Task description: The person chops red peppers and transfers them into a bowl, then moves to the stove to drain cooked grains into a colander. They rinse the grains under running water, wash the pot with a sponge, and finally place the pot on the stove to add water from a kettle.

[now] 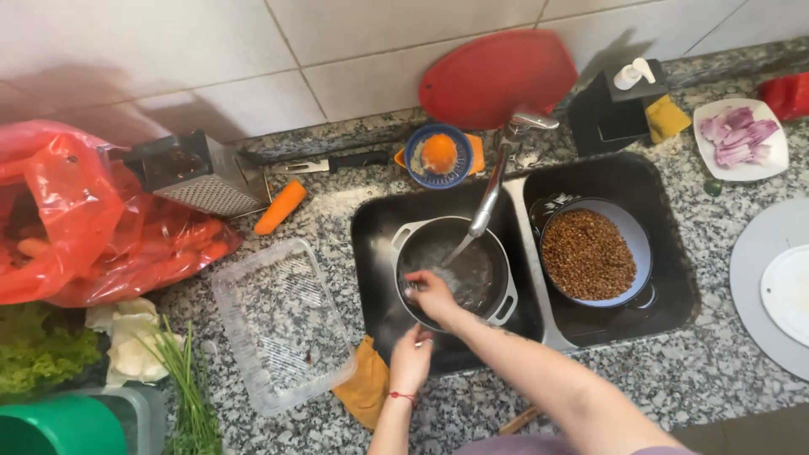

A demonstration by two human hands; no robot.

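The right hand [431, 291] is scrubbing inside the round grey metal pot [497, 291], fingers curled; the left hand [410, 361] is clamping its near rim. Running water could splash out.

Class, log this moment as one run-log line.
right hand: inside pot under running tap | left hand: at pot rim | right basin: pan of brown grains

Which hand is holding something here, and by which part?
The left hand grips the dark pot in the sink at its near rim. The right hand reaches inside it under the running water; whether it holds anything cannot be told.
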